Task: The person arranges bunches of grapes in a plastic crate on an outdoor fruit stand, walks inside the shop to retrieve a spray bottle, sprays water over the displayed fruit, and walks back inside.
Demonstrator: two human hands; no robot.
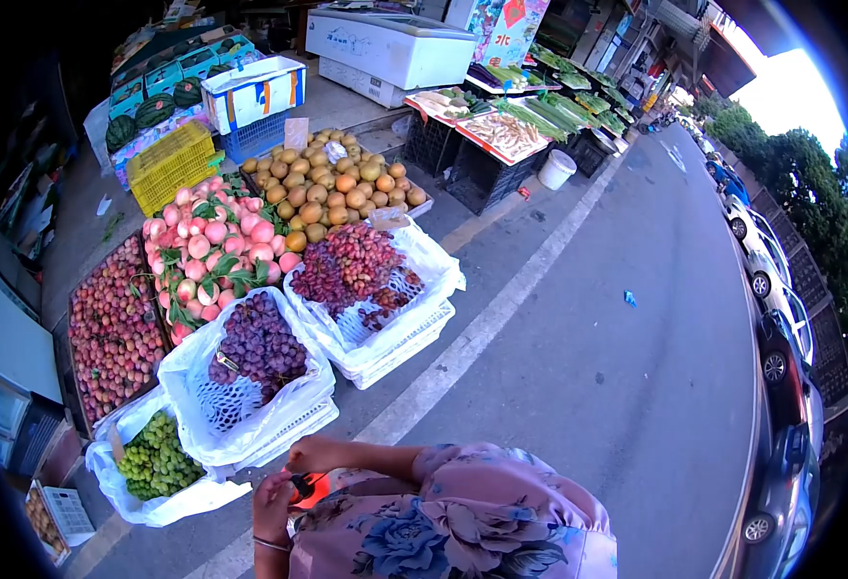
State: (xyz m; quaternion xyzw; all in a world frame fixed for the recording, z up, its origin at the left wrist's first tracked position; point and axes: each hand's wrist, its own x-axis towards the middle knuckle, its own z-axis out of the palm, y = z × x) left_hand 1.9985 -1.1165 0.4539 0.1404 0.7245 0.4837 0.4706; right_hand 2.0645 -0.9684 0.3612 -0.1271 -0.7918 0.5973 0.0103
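Note:
At the bottom, my left hand (271, 504), with a band at the wrist, is closed against a small black and orange-red object (314, 490) whose kind I cannot make out. My right hand (314, 454) is bent just above it, its fingers pinched together close to the left fingertips. Whatever the right fingers hold is too small to tell. Nearest to both hands is a white lined crate (298, 427) with dark purple grapes (258, 349). Green grapes (158, 460) lie in a white plastic liner to the left. Reddish grapes (351, 265) fill another crate farther up.
Peaches (213, 241), brown round fruit (332, 183) and small red fruit (110, 323) lie behind the grapes. A yellow crate (170, 164) and a white chest freezer (390, 43) stand farther back. Vegetable stands (511, 130) line the road (588, 386); parked cars (776, 328) are at right.

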